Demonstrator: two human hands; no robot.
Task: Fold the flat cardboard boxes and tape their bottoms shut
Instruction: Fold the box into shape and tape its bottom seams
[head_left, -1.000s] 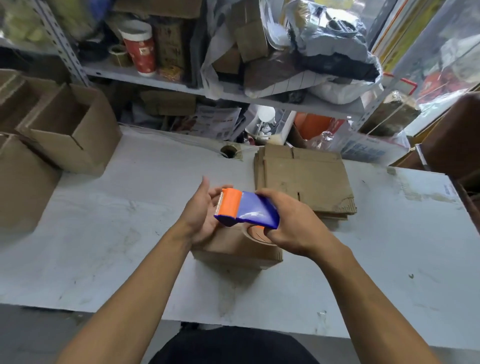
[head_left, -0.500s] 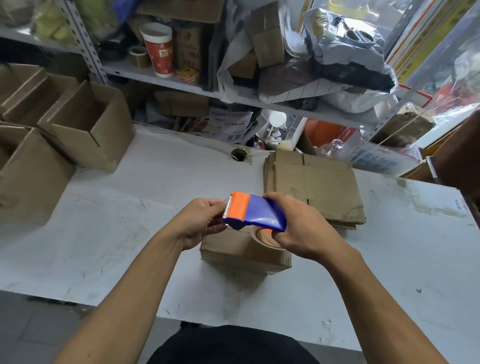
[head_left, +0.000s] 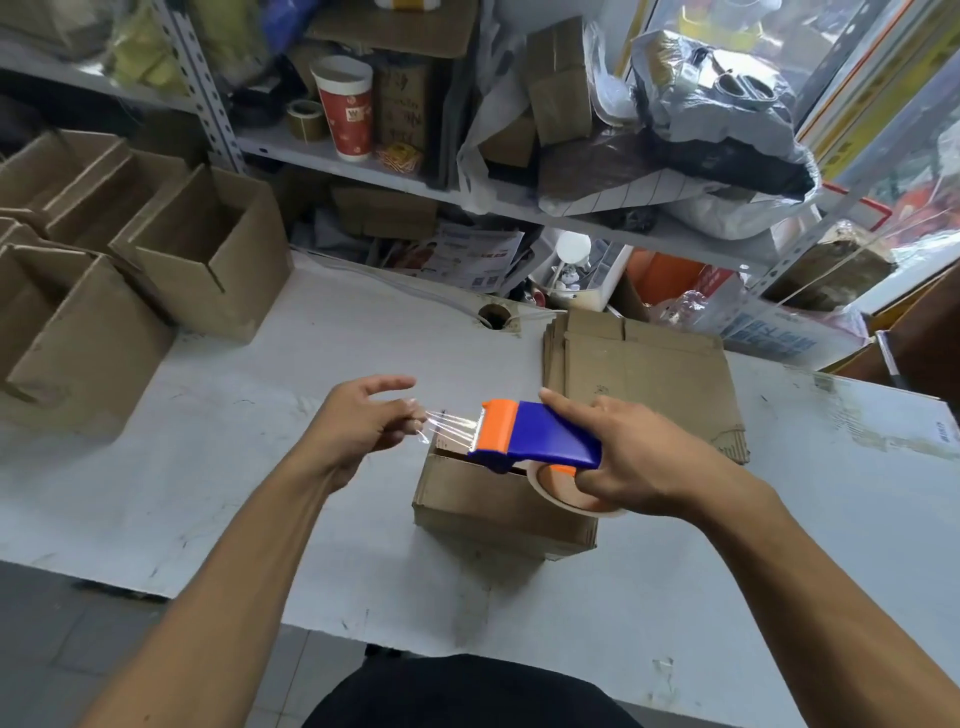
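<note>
A small folded cardboard box stands on the white table in front of me. My right hand grips a blue and orange tape dispenser just above the box, its tape roll under my palm. My left hand pinches the free end of the clear tape, stretched out to the left of the dispenser's orange blade. A stack of flat cardboard boxes lies behind the dispenser at the table's far side.
Several folded open boxes stand at the table's left. A round cable hole is at the table's back edge. Cluttered metal shelves with a red paper cup rise behind.
My left hand has pulled away to the left, drawing a short strip of clear tape out of the dispenser. The dispenser stays over the box.
</note>
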